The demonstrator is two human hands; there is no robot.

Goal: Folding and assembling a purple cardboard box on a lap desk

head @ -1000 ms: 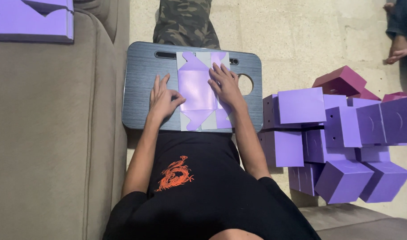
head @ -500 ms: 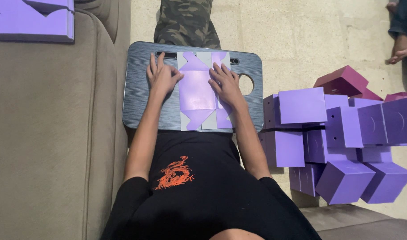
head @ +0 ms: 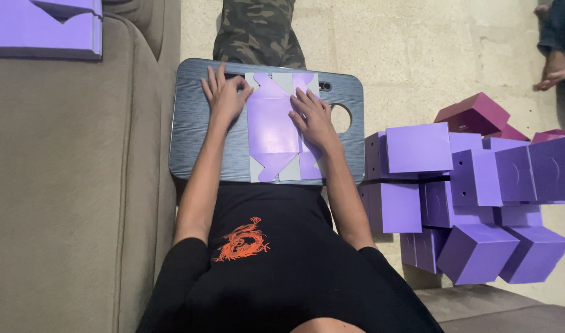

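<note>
A flat purple cardboard box blank (head: 271, 126) with grey flaps lies on a dark grey lap tray (head: 196, 142). My left hand (head: 224, 95) rests near the tray's far edge, fingers spread, fingertips touching the blank's upper left flap. Over on the blank's right side, my right hand (head: 313, 117) presses down flat. Neither hand grips anything.
A pile of several folded purple cubes (head: 473, 191) and a maroon one (head: 473, 111) sits on the tiled floor at right. A beige sofa (head: 66, 185) lies left, with flat purple blanks (head: 41, 28) on it. Another person's foot (head: 551, 68) shows at top right.
My left hand has slid up the tray from the blank's lower left to its upper left corner. My right hand has stayed pressing on the blank.
</note>
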